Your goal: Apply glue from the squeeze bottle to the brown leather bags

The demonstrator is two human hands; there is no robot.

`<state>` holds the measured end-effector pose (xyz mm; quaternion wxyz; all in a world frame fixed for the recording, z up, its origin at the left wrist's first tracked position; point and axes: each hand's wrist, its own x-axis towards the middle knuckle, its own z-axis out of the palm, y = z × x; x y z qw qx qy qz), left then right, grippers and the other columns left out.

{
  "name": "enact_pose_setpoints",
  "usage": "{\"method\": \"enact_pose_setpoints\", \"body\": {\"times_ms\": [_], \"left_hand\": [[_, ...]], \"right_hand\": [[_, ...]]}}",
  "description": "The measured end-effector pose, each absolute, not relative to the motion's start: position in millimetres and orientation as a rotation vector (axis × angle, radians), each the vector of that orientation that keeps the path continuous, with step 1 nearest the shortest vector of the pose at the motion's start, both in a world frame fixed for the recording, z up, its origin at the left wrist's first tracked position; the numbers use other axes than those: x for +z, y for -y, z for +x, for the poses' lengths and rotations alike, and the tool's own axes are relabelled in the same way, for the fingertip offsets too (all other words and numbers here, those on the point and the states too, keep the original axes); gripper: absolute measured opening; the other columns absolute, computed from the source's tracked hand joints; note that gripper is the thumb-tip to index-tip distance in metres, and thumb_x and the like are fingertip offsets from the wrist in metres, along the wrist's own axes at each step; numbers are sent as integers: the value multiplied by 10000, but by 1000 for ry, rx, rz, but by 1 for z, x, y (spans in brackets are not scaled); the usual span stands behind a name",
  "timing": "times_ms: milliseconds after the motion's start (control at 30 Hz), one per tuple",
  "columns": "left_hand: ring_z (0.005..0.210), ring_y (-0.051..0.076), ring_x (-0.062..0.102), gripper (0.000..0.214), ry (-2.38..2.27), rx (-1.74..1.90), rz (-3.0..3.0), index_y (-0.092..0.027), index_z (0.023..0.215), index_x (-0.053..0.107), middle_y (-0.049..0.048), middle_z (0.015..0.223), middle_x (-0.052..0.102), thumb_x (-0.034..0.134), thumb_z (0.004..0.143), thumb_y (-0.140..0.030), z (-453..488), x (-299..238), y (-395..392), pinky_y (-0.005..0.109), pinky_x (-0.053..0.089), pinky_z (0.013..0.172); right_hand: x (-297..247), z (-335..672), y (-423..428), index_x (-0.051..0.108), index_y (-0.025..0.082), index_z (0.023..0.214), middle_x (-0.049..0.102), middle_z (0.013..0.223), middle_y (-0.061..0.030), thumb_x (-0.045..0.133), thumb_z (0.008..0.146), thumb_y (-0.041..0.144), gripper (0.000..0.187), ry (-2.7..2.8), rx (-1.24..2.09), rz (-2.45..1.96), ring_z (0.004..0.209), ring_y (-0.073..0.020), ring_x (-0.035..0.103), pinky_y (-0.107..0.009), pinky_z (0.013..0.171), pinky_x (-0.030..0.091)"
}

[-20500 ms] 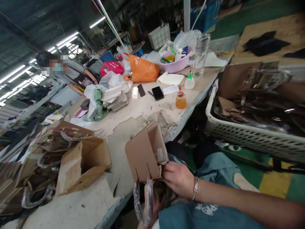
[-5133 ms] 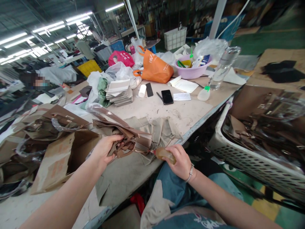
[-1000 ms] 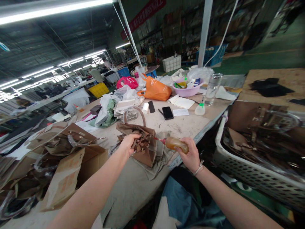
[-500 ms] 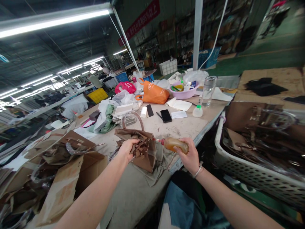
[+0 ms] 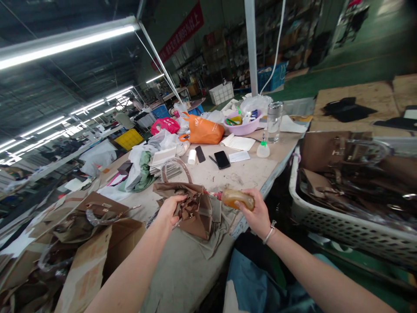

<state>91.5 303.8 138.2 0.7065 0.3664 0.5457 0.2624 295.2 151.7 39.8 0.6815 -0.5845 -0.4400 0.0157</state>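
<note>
Boxy brown handbag [image 5: 200,219] at worktop's [image 5: 208,174] near edge: left hand [image 5: 170,211] is gripping it. Translucent amber bottle [image 5: 232,198]: right hand [image 5: 259,216] is holding it. Perforated basket [image 5: 319,220]: standing alongside.

The left forearm [image 5: 137,256] reaches forward, its hand, the left hand [image 5: 170,212], pinching; the right hand [image 5: 258,214] faces it, fingers curled tight.

Identified as a factory workshop, judging by strip lights [image 5: 68,47], a red banner [image 5: 182,34], and a crate [image 5: 325,214] of brown handbags [image 5: 321,150].
</note>
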Motion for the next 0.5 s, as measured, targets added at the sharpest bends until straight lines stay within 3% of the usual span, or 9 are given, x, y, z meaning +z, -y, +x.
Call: {"method": "enact_pose_setpoints", "body": {"times_ms": [500], "left_hand": [[539, 241, 672, 126, -1233, 573, 804, -61, 821, 621, 120, 620, 699, 532, 733, -80, 94, 145, -299, 374, 585, 546]], "right_hand": [[36, 290, -155, 522, 226, 985, 559, 955, -36, 648, 770, 351, 278, 912, 153, -1348, 896, -217, 554, -386, 813, 460]]}}
